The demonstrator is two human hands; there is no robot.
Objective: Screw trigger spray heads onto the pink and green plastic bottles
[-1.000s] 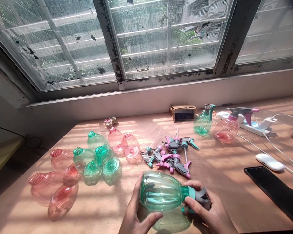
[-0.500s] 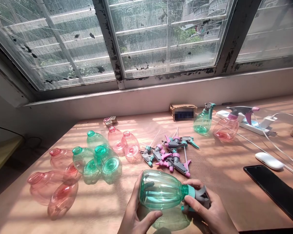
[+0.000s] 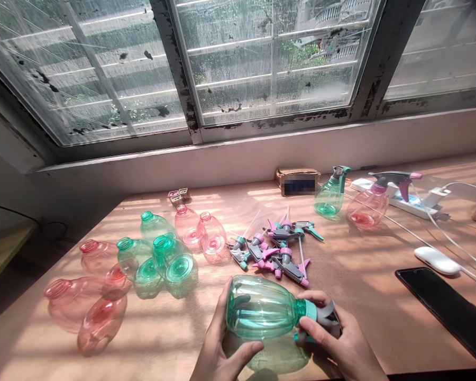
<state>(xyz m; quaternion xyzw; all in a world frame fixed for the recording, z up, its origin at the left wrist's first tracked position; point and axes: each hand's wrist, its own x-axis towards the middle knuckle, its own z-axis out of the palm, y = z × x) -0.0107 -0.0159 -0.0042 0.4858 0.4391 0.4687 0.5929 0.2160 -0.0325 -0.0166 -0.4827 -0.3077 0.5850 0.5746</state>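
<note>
A clear green spray bottle (image 3: 262,309) lies sideways between my hands, its base to the left. My left hand (image 3: 226,338) cups the base end, thumb low in front. At the neck, my right hand (image 3: 337,333) grips the grey and teal trigger sprayer (image 3: 311,311), thumb and fingers closed around its collar; the sprayer sits on the bottle's mouth. Just beyond lies a pile of loose trigger sprayers (image 3: 275,248) in grey, pink and teal, some with straws. Green bottles (image 3: 174,262) and pink bottles (image 3: 73,301) without sprayers lie to the left.
A green spray bottle (image 3: 328,198) and a pink one (image 3: 368,206) with sprayers stand at the back right. Near them are a power strip (image 3: 412,205), cables, a white case (image 3: 437,261) and a black phone (image 3: 444,312). A cardboard box (image 3: 297,182) sits by the wall under the window.
</note>
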